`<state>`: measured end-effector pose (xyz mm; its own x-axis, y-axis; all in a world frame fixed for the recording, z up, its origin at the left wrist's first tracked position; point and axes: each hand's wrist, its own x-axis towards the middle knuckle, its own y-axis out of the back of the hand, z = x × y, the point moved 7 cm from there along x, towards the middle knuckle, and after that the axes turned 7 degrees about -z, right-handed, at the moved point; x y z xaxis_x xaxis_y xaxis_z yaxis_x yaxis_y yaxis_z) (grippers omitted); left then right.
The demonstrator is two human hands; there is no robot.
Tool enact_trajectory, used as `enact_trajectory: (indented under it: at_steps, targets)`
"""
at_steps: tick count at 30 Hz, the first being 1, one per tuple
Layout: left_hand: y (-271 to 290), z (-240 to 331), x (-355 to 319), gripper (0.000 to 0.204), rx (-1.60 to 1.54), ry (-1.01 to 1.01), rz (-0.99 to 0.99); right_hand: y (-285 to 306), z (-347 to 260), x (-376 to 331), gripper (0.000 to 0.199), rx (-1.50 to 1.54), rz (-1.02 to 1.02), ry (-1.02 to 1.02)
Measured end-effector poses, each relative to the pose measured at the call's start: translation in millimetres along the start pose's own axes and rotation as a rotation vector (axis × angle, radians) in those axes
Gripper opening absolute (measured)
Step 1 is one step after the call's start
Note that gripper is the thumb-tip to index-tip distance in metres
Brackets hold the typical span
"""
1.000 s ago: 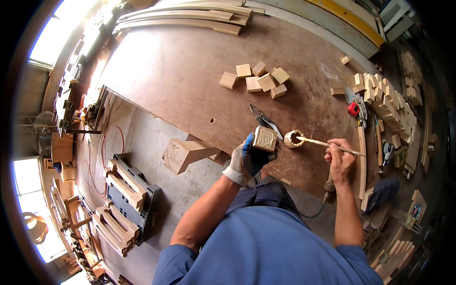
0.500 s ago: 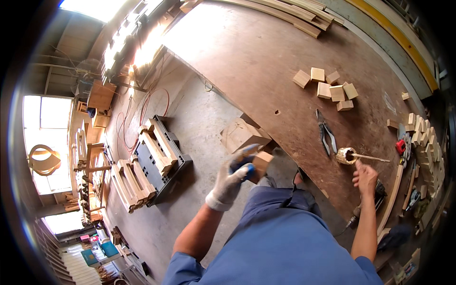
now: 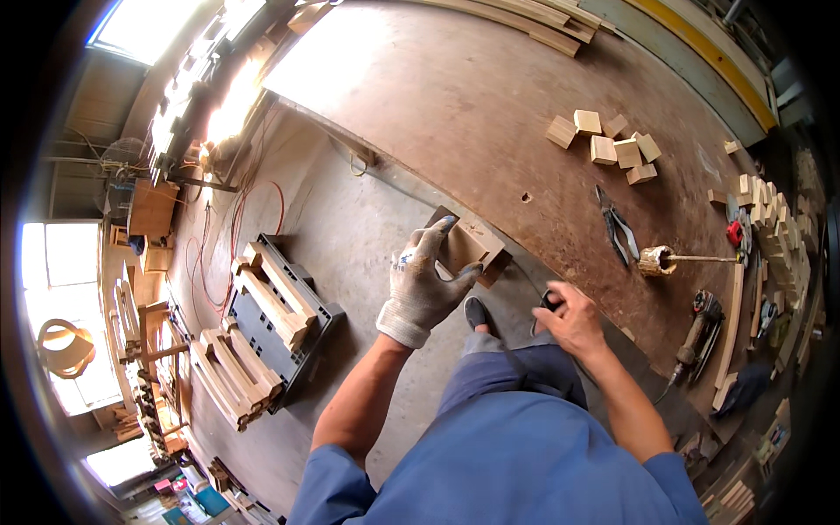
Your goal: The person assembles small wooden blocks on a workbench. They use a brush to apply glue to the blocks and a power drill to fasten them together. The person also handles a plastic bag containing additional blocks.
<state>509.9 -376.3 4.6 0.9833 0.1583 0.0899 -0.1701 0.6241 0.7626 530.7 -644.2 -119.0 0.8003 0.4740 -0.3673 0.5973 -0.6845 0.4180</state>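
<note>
My left hand [image 3: 420,284], in a pale work glove with blue stains, grips a small wooden block [image 3: 458,248] between fingers and thumb; the glove hides part of it. Just behind it, beside the bench edge, is a larger wooden piece [image 3: 486,238]. My bare right hand [image 3: 573,322] hovers near the bench edge, its fingers loosely bent and apart, with nothing visible in them. On the bench to its right lies a crusted, round pot [image 3: 653,261] with a stick [image 3: 704,258] protruding from it. Pliers [image 3: 617,226] lie beside the pot.
Several wooden blocks [image 3: 604,150] are grouped on the workbench [image 3: 472,114]. A corded power tool [image 3: 699,331] lies near its right edge, beside stacked wood pieces [image 3: 774,214]. On the floor to the left, a dark pallet [image 3: 328,317] carries wooden frames [image 3: 273,293].
My right hand has left the stick in the pot and moved left toward my left hand. My left hand has moved up slightly with the block. The view has shifted.
</note>
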Motion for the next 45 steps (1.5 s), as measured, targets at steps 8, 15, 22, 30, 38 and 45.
enact_trajectory:
  at_steps: [8,15,22,30,38,45]
  targets:
    - [-7.5,1.3,6.7,0.071,0.141,0.013,-0.014,-43.4,-62.2,58.1,0.108,-0.044,-0.054,0.26]
    - [-14.6,-0.5,5.3,0.07,0.132,0.069,-0.012,-54.0,-81.9,63.6,0.117,-0.044,0.057,0.425]
    - [-17.2,4.4,7.2,0.067,0.145,0.077,-0.011,-61.0,-76.2,63.6,0.116,-0.087,0.122,0.421]
    - [-16.5,3.8,7.3,0.066,0.14,0.081,-0.011,-62.3,-76.6,64.4,0.114,-0.104,0.123,0.424]
    - [-18.2,1.4,6.5,0.067,0.134,0.062,-0.011,-60.3,-79.4,63.4,0.114,-0.094,0.105,0.416]
    - [-19.8,-0.5,7.0,0.066,0.105,0.087,-0.022,-62.2,-78.1,64.4,0.115,-0.104,0.113,0.417]
